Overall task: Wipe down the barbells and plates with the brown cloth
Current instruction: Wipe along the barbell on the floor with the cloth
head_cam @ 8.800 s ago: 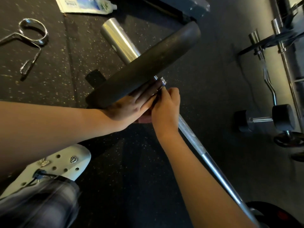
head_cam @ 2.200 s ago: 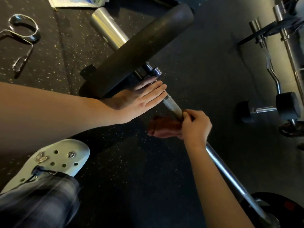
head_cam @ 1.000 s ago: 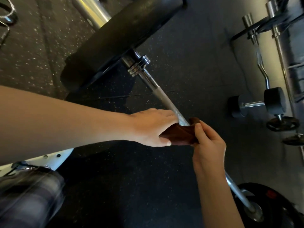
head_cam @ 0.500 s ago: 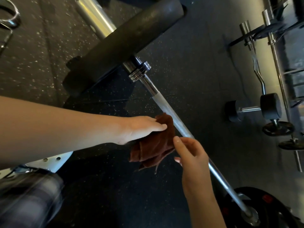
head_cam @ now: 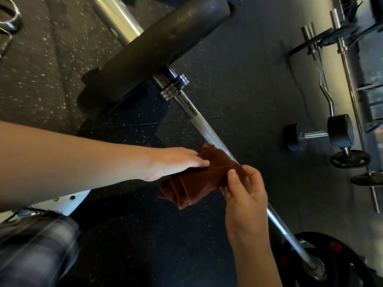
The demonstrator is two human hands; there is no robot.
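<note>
A steel barbell runs diagonally across the floor from upper left to lower right. A large black plate sits on its far sleeve, and a second black plate is at the near end, bottom right. The brown cloth is spread between my hands, just left of the bar's knurled part and touching it. My left hand grips the cloth's left edge, thumb on top. My right hand pinches the cloth's right corner between thumb and fingers, over the bar.
A black dumbbell lies to the right, beside a curl bar and racked bars with small plates. A spring collar lies at the top left. My white shoe stands on the speckled rubber floor at lower left.
My right hand slid the cloth down the bar away from the far plate. My left hand left the plate and took the cloth's other edge; the cloth is now held spread between both hands.
</note>
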